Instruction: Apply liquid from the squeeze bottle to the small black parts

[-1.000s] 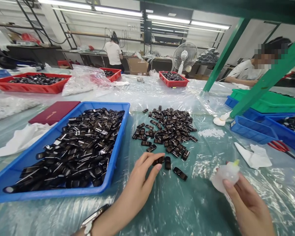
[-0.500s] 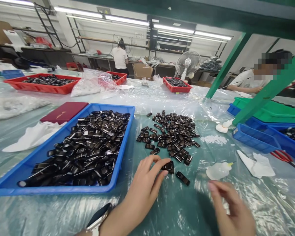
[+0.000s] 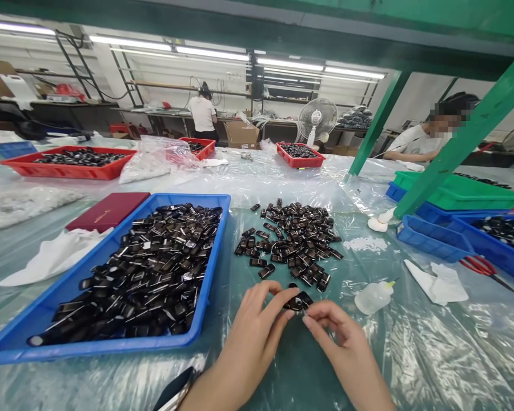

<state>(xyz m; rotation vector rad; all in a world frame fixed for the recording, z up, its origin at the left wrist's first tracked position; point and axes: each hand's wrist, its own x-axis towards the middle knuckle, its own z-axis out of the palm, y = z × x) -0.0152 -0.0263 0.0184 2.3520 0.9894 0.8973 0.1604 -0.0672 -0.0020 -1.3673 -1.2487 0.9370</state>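
Note:
My left hand (image 3: 257, 328) is closed, thumb and fingertips pinching a small glossy black plastic piece (image 3: 298, 301) just above the green table. From the other side my right hand (image 3: 340, 337) reaches in, thumb and forefinger pinched together at the right end of that piece. The fingertips partly cover the piece, so its exact shape is hard to make out. Beyond the hands lies a loose pile of similar black pieces (image 3: 300, 234). A blue tray (image 3: 216, 251) heaped with more of them stands to the left.
Right of my hands are a squeeze bottle (image 3: 373, 297), white scraps (image 3: 366, 244), tissue (image 3: 441, 282), red-handled scissors (image 3: 480, 266) and a small blue bin (image 3: 432, 237). A green post (image 3: 465, 137) slants across the right. A dark red box (image 3: 107, 212) lies behind the tray. Two people work farther off.
My right hand has moved left from near the bottle to the black piece at my left fingertips. The separate piece near my left hand no longer shows on its own. The view has shifted slightly.

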